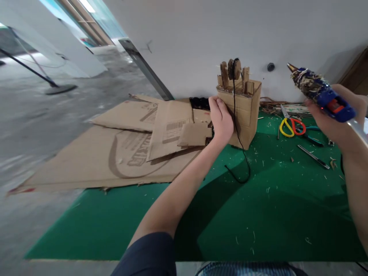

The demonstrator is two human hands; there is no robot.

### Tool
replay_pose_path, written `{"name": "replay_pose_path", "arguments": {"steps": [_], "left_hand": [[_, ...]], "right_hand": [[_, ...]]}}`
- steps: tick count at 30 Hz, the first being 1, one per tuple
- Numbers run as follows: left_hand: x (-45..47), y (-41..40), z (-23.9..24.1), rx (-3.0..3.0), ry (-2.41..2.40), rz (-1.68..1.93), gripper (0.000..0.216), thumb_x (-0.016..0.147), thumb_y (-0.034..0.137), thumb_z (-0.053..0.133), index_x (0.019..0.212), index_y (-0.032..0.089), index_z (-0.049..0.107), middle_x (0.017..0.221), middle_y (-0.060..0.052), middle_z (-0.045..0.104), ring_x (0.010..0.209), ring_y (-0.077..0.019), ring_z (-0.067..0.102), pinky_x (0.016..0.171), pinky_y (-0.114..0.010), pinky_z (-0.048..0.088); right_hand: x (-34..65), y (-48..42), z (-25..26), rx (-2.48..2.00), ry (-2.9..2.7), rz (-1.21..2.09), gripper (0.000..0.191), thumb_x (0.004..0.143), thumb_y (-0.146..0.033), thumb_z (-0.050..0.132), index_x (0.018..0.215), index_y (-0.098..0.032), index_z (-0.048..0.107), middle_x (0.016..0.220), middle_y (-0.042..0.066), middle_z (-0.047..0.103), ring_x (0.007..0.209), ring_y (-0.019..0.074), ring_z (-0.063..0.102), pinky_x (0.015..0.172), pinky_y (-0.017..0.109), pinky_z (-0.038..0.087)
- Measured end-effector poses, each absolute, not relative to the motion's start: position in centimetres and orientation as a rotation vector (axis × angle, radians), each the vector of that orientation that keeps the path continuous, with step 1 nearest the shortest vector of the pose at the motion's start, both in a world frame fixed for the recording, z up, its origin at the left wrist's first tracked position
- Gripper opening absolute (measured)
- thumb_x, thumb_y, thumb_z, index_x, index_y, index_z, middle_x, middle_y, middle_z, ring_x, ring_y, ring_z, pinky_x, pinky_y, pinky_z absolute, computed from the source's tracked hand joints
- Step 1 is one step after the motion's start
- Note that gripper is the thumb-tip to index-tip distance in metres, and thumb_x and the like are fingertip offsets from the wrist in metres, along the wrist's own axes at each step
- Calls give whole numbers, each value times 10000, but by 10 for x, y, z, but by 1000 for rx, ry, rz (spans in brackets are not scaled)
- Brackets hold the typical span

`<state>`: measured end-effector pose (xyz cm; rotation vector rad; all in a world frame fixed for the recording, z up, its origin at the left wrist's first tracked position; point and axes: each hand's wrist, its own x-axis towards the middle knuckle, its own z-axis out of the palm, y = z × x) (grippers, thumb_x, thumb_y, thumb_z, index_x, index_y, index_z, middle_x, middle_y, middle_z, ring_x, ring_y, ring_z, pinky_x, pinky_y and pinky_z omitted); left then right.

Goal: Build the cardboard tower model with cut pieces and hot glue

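My left hand (222,119) lies against the left side of an upright cardboard box (244,119), its fingers fairly straight and partly hidden. On top of the box, a cardboard pulley wheel (235,69) stands between upright strips. Black string (235,99) passes over the wheel, hangs down the front and curls onto the green tabletop. Off to the right, my right hand (330,119) is closed around a blue hot glue gun (330,96). Its nozzle points up and left, apart from the box, and dried glue and debris coat its front.
Cardboard sheets (126,153) cover the left of the green table (115,222), some past its edge. Right of the box lie scissors (292,126) with yellow and red handles, pliers (314,141), a cutter knife (313,156) and scraps. A white wall (195,46) borders the back.
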<state>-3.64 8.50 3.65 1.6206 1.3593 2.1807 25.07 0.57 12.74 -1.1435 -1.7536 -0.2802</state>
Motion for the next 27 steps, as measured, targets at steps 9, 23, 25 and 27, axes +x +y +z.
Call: {"name": "replay_pose_path", "arguments": {"steps": [9,23,25,27], "left_hand": [[-32,69,29,1668,1450,2120,641,953,826,243,928,229,476,829,-21,511,768,-179,511,812,-366,469],[-38,32,-17,1825,1389,1773,523,1034,644,354,1313,210,437,1187,-157,633,1076,-241,642,988,-434,525],[-39,26,-26,1821,1366,1727,532,1027,628,401,1341,199,410,1206,-178,632,1065,-244,658,953,-428,548],[-39,23,-29,1829,1331,1714,536,1016,623,437,1329,189,408,1212,-191,637,1070,-248,672,925,-416,564]], "right_hand": [[253,72,34,-1606,-2288,-95,680,934,-283,468,1543,2,365,1294,306,647,1137,389,624,963,507,486],[233,64,-30,-1685,-2370,-239,515,1040,-296,283,1447,-93,525,1237,233,660,1147,363,511,946,473,340],[234,63,-30,-1703,-2332,-245,501,1045,-319,287,1411,-102,553,1261,235,651,1162,367,508,958,482,333],[235,62,-28,-1699,-2277,-249,502,1053,-336,282,1391,-103,571,1294,236,640,1181,371,512,980,495,336]]}}
